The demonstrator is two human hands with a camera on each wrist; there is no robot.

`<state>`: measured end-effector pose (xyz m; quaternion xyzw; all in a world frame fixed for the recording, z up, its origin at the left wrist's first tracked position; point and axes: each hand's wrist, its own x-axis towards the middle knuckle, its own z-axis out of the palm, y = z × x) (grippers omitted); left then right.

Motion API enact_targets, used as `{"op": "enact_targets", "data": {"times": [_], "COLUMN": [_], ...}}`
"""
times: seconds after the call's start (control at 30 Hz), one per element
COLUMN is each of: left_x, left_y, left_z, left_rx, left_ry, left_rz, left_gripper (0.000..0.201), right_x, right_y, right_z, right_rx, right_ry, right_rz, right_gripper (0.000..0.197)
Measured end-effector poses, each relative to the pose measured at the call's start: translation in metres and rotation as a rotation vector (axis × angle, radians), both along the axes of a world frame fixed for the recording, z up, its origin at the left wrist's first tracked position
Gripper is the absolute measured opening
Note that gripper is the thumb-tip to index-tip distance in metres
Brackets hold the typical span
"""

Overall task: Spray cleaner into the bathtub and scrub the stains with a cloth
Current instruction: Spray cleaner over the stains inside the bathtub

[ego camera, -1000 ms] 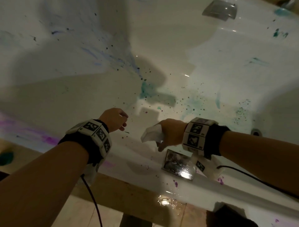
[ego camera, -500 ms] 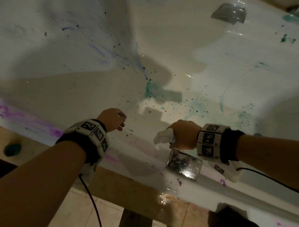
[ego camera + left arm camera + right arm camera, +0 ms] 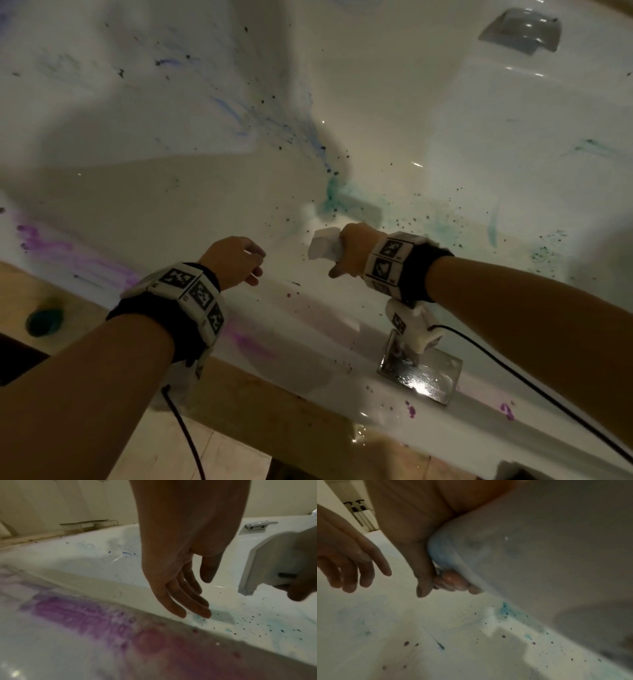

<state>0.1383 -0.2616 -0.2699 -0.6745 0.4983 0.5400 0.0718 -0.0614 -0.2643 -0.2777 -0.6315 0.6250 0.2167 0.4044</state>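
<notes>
The right hand grips a white spray bottle by its neck, above the inside of the bathtub, at about 3 o'clock from the left hand and apart from it. In the left wrist view the sprayer head is a pale grey-white angular block with a square nozzle tip and a dark slot at the trigger, its nozzle pointing down and to the left. In the right wrist view the thumb and curled fingers wrap the neck, and the rounded bottle body fills the frame at 2 o'clock, blurred; a faint blue tint on its shoulder may be liquid or reflection.

The left hand holds nothing; its fingers hang relaxed, close together, slightly bent, over the near wall of the tub.

The tub is glossy white, marked with teal smears and dark speckles at 12 o'clock of the bottle, blue streaks at 11 o'clock, and purple stains on the near rim at 9 o'clock. A shiny metal plate lies on the rim at 5 o'clock.
</notes>
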Motion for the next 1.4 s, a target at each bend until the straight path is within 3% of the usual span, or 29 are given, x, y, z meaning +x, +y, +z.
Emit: {"op": "enact_targets", "data": {"times": [0.13,0.27,0.47,0.63,0.83,0.93,1.1,1.2,1.3,1.4], "left_x": [0.005,0.005,0.005,0.002,-0.007,-0.016,-0.039,-0.056,-0.066,-0.067], "left_y": [-0.003,-0.008,-0.009,0.006,0.040,0.057,0.078,0.090,0.101,0.105], "left_z": [0.000,0.004,0.009,0.020,0.059,0.096,0.183,0.238,0.284,0.313], "left_rx": [0.005,0.008,-0.005,-0.038,-0.093,-0.165,-0.365,-0.452,-0.560,-0.624], "left_ry": [0.004,0.020,0.004,-0.001,0.033,0.041,0.196,0.307,0.362,0.366], "left_rz": [0.014,0.028,0.033,0.029,0.054,-0.002,-0.108,-0.144,-0.167,-0.095], "left_gripper": [0.022,0.022,0.023,0.019,0.018,0.027,0.069,0.092,0.086,0.076], "right_x": [0.013,0.016,0.004,-0.005,-0.037,-0.049,-0.047,-0.042,-0.032,-0.022], "right_y": [0.000,-0.003,-0.007,0.001,0.016,0.025,0.044,0.058,0.075,0.084], "right_z": [-0.005,-0.013,-0.015,0.014,0.084,0.136,0.242,0.304,0.360,0.388], "right_rx": [0.101,0.070,-0.031,-0.023,-0.280,-0.402,-0.456,-0.517,-0.561,-0.617], "right_ry": [-0.044,-0.012,0.018,-0.125,-0.528,-0.619,-0.837,-0.984,-1.127,-1.153], "right_rz": [0.019,0.045,-0.136,-0.171,-0.467,-0.466,-0.412,-0.367,-0.339,-0.322], "right_gripper": [0.033,0.046,0.041,0.048,0.038,0.038,0.010,0.025,0.027,0.021]}}
